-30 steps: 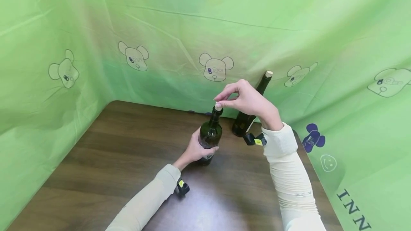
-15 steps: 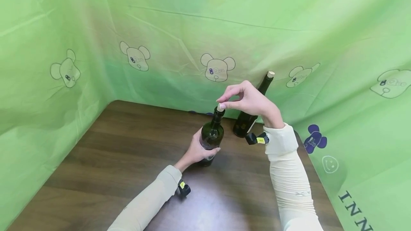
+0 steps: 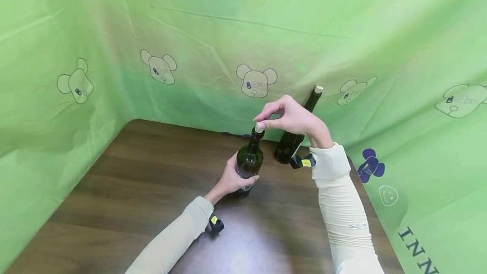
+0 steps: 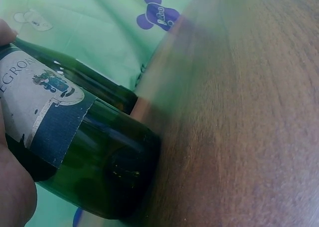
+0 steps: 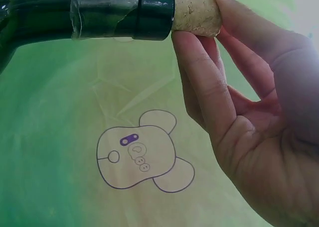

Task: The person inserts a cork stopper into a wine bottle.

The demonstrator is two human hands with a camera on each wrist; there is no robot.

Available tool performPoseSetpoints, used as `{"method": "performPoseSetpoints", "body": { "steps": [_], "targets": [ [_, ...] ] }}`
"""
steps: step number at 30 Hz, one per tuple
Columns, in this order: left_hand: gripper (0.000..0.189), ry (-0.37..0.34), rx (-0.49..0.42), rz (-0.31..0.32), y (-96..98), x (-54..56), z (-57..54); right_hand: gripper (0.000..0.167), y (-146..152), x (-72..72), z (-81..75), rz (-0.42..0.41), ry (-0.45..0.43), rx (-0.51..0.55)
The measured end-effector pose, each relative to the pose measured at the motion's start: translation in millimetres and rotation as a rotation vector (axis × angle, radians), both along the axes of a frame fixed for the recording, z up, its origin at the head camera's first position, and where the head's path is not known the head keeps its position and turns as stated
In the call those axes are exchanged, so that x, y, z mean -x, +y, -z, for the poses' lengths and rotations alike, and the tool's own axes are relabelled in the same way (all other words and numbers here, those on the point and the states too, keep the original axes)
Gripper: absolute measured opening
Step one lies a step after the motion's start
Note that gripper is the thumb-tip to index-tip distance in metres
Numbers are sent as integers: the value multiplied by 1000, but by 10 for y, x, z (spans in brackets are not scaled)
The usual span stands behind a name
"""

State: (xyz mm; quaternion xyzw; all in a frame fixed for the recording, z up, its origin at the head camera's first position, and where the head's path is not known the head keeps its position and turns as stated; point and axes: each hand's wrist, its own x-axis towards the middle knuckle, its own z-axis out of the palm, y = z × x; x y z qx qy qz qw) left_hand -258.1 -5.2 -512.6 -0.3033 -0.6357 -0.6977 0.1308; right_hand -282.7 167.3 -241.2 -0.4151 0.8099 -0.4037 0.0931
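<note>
A dark green wine bottle [image 3: 250, 160] stands on the table, its body gripped by my left hand [image 3: 230, 178]. The left wrist view shows the lower bottle with its worn pale label [image 4: 37, 95] and part of the hand [image 4: 17, 189] at the left edge. Above the bottle's mouth, my right hand [image 3: 296, 117] pinches a cork [image 3: 260, 127] between thumb and fingertips. Seen close in the right wrist view, the cork [image 5: 195, 16] sits in the mouth of the neck [image 5: 155, 13], with a good length sticking out. How deep it goes is hidden.
Behind my right hand, a second dark bottle [image 3: 289, 147] with a cork [image 3: 318, 89] in its mouth stands near the back edge of the brown wooden table [image 3: 152, 172]. Green cloth [image 3: 205, 24] printed with mouse heads surrounds the table at the back and sides.
Both hands keep their hold on bottle and cork. The head view shifts slightly, and a little more of the cork shows below my right fingertips than one second ago.
</note>
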Motion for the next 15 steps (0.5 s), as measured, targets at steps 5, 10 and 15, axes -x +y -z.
{"method": "performPoseSetpoints", "body": {
  "steps": [5,10,15],
  "targets": [
    [70,24,-2,-3,1,7,2,15,-10,-12,-5,-1,20,-9],
    [72,2,9,-1,-20,26,-10,16,-11,-15,43,-6,58,36],
    [72,-7,8,12,-19,0,3,16,-6,-52,339,31,13,269]
  ]
}}
